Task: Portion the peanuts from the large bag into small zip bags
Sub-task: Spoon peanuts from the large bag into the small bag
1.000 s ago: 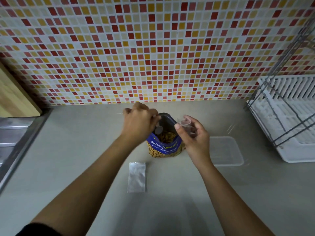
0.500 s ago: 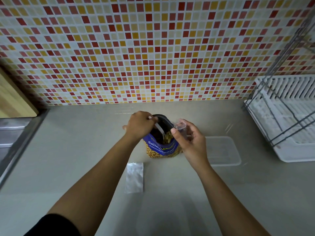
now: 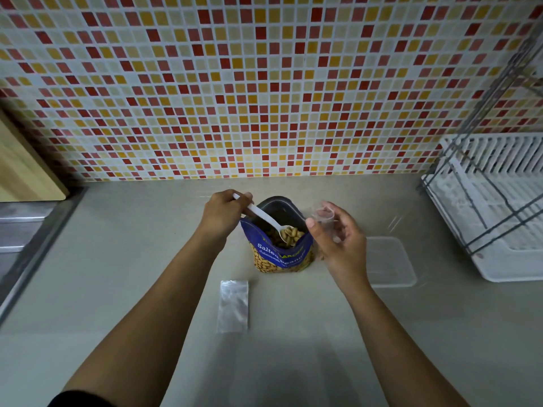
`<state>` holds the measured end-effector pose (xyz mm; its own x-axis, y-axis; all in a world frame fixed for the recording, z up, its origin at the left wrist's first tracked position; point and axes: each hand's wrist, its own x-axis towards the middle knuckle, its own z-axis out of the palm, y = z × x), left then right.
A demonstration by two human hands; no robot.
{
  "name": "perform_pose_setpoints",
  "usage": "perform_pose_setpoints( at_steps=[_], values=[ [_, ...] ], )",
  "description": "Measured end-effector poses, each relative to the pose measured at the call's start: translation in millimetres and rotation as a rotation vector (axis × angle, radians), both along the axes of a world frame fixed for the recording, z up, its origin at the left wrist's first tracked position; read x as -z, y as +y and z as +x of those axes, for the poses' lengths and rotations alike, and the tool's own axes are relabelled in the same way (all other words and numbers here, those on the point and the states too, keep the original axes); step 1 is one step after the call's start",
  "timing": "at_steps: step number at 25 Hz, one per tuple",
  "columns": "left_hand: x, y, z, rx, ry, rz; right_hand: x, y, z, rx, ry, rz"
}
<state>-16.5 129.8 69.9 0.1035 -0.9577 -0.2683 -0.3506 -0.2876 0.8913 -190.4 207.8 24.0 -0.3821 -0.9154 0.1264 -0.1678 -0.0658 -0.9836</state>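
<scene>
Two hands, frame centre: your left hand (image 3: 223,214) grips the spoon (image 3: 264,218) in the large bag (image 3: 282,257); your right hand (image 3: 338,239) pinches the small zip bag (image 3: 324,215), likely limp and slippery, near its mouth.

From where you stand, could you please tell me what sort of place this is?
Most likely a home kitchen counter: a mosaic-tiled backsplash rises behind the worktop, a white dish rack stands at the right, and a steel sink surround shows at the left.

The left hand (image 3: 221,214) grips a white spoon (image 3: 266,220) dipping into the peanut bag (image 3: 279,254); the right hand (image 3: 338,239) pinches what seems a clear zip bag (image 3: 323,214) beside it.
</scene>
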Motion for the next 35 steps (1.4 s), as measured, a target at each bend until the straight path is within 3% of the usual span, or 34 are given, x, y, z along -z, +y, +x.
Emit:
perform_pose_setpoints(
  at_steps=[4, 8, 12, 16, 21, 26, 30, 33, 35],
  values=[
    [-4.0, 0.0, 12.4, -0.061, 0.069, 0.043, -6.6, 0.1, -7.2, 0.013, 0.088, -0.043],
    [-9.4, -5.4, 24.9, -0.133, 0.117, 0.09, -9.6, -0.8, -3.3, -0.026, 0.316, -0.016],
    [-29.1, -17.2, 33.2, -0.215, 0.161, 0.084, -7.3, -6.0, 4.9, -0.078, 0.467, 0.06],
    [-53.8, -25.0, 31.5, -0.206, 0.156, 0.05, -10.2, -11.9, 10.2, -0.042, 0.589, 0.002],
    [-74.9, -16.9, 10.5, 0.016, 0.026, -0.131, -15.9, -12.1, 16.3, -0.048, 0.533, -0.026],
    [-102.4, -3.9, -10.3, 0.341, -0.359, -0.485, -22.2, -11.1, 22.7, -0.005, 0.433, -0.005],
    [-121.0, -6.5, 0.6, 0.214, -0.199, -0.438, -24.9, -9.6, 20.7, 0.013, 0.423, 0.017],
    [-109.0, -11.4, 18.3, -0.002, -0.025, -0.357, -27.5, -6.1, 14.8, 0.037, 0.305, 0.036],
    [-82.3, -8.8, 20.9, -0.042, -0.084, -0.285, -28.7, -3.7, 8.7, 0.067, 0.248, 0.035]
  ],
)
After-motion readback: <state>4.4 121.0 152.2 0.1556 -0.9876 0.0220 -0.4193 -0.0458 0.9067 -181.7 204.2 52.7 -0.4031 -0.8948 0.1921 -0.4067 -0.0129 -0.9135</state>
